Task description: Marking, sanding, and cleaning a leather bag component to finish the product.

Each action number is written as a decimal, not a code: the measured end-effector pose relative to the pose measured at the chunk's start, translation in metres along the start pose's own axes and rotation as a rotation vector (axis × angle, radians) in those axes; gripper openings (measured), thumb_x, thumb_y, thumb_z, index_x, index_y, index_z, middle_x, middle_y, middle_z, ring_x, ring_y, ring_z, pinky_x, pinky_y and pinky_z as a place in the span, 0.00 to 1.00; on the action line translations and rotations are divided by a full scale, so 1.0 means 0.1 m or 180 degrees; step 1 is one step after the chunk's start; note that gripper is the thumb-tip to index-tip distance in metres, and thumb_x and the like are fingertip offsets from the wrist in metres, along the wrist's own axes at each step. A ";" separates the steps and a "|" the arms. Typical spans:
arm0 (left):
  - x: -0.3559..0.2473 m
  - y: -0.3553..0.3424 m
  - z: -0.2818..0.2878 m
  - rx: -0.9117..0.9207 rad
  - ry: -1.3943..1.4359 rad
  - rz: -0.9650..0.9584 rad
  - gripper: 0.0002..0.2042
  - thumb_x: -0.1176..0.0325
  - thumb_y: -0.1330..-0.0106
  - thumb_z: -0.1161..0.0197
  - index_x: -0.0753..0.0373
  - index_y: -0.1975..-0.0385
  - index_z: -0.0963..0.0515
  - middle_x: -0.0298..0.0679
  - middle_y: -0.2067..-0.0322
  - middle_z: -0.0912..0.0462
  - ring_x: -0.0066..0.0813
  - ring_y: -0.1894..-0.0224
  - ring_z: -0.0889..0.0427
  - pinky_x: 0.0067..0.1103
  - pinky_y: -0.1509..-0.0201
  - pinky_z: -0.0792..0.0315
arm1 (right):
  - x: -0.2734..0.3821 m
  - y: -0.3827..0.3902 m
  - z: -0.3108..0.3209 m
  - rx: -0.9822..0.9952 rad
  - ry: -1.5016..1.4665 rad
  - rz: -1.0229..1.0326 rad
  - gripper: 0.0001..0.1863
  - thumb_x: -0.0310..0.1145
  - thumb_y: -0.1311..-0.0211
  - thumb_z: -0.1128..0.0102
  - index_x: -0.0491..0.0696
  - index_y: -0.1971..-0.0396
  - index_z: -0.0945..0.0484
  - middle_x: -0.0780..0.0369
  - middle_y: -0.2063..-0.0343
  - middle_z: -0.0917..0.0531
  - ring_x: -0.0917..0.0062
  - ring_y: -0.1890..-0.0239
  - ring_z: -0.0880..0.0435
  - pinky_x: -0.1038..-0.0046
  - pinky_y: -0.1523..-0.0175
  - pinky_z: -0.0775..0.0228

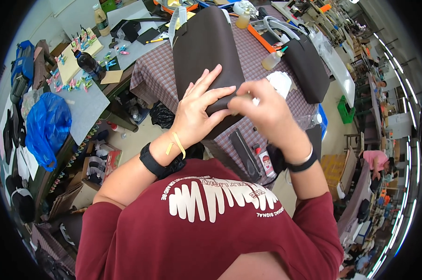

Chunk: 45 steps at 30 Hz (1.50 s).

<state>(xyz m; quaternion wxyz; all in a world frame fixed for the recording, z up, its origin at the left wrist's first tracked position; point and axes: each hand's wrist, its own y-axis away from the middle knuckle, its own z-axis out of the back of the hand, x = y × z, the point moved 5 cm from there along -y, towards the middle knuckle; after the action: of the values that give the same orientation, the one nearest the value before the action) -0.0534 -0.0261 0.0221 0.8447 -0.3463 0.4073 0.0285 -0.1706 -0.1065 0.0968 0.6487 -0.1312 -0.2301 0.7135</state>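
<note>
A dark brown leather bag (206, 44) lies lengthwise at the near edge of the table, with pale grey strips at its far end. My left hand (197, 107) rests flat across its near end, fingers spread and pressing on the leather. At the bag's near right corner, my right hand (267, 107) is curled with thumb and fingers together, slightly blurred. A small bit of white shows between its fingers, too little to name. Just behind that hand sits a crumpled white wad of tissue or cloth (280, 83).
A second brown bag (305, 67) with grey handles lies at the right on the checked tablecloth (155, 70). Small glue bottles (271, 60) stand between the bags. A long black case (245, 154) lies nearby. Left is a bench with a dark bottle (88, 64) and several coloured clips.
</note>
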 end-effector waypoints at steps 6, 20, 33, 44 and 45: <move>0.02 0.01 0.02 -0.0068 0.0064 0.0114 0.23 0.77 0.52 0.28 0.56 0.52 0.19 0.45 0.35 0.34 0.50 0.33 0.37 0.35 0.33 0.37 | -0.01 -0.05 0.07 -0.0158 -0.0110 -0.0041 0.08 0.24 0.53 0.41 0.49 0.71 0.21 0.63 0.69 0.25 0.69 0.65 0.25 0.70 0.62 0.29; 0.07 -0.04 0.04 0.0108 -0.0078 0.0103 0.26 0.75 0.53 0.28 0.56 0.49 0.20 0.43 0.35 0.34 0.47 0.34 0.34 0.33 0.34 0.35 | -0.72 0.20 0.02 -0.0485 0.0701 -0.0827 0.09 0.22 0.48 0.44 0.49 0.67 0.21 0.60 0.70 0.23 0.63 0.62 0.22 0.67 0.57 0.28; 0.07 -0.06 0.06 0.0112 -0.0481 -0.0250 0.39 0.64 0.57 0.22 0.60 0.40 0.31 0.44 0.36 0.34 0.47 0.35 0.33 0.33 0.35 0.33 | -1.85 2.55 -2.32 0.0649 -0.1801 -0.4663 0.20 0.22 0.42 0.40 0.45 0.48 0.29 0.60 0.71 0.18 0.80 0.76 0.19 0.77 0.76 0.29; 0.01 -0.01 0.10 0.0264 -0.0523 -0.0389 0.36 0.68 0.54 0.24 0.61 0.41 0.29 0.48 0.36 0.34 0.43 0.35 0.32 0.31 0.34 0.37 | -1.74 2.77 -1.39 0.0513 0.0408 -0.4502 0.11 0.35 0.43 0.40 0.49 0.61 0.20 0.54 0.67 0.15 0.60 0.61 0.16 0.59 0.55 0.25; -0.03 -0.01 0.13 0.0263 -0.0639 -0.0439 0.34 0.68 0.53 0.24 0.61 0.41 0.28 0.49 0.36 0.34 0.44 0.35 0.32 0.31 0.34 0.36 | -1.78 2.86 -1.31 0.0353 0.0490 -0.4690 0.10 0.36 0.42 0.41 0.50 0.62 0.19 0.53 0.67 0.15 0.60 0.61 0.16 0.59 0.55 0.26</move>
<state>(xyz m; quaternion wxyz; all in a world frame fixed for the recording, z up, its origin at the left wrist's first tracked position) -0.0467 -0.0181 0.0301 0.8946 -0.3338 0.2967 -0.0119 -0.3325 -0.2759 -0.1778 0.9792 0.0405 -0.1760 0.0929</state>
